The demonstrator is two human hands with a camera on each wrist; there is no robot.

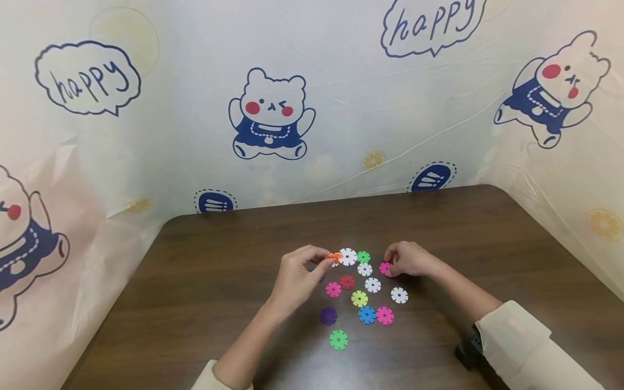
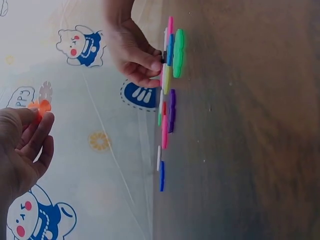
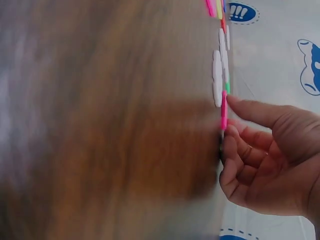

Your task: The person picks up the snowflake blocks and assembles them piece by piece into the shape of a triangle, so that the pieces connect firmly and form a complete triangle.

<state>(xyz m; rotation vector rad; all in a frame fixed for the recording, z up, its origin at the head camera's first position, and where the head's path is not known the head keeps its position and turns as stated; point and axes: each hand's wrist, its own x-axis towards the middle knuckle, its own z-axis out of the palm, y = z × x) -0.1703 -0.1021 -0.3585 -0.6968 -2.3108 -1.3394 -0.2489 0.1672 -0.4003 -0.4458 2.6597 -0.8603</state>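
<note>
Orange disc pinched upright by left hand — right hand pinching pink disc, flat on table.

Orange snowflake disc sitting pinched between left hand fingertips, lifted off table, joined edge-on to white disc; in left wrist view the pair showing clear of tabletop. Pink snowflake disc lying flat on brown table, right hand fingertips touching its edge; in right wrist view pink disc appearing edge-on under index fingertip, thumb at its other side.
</note>
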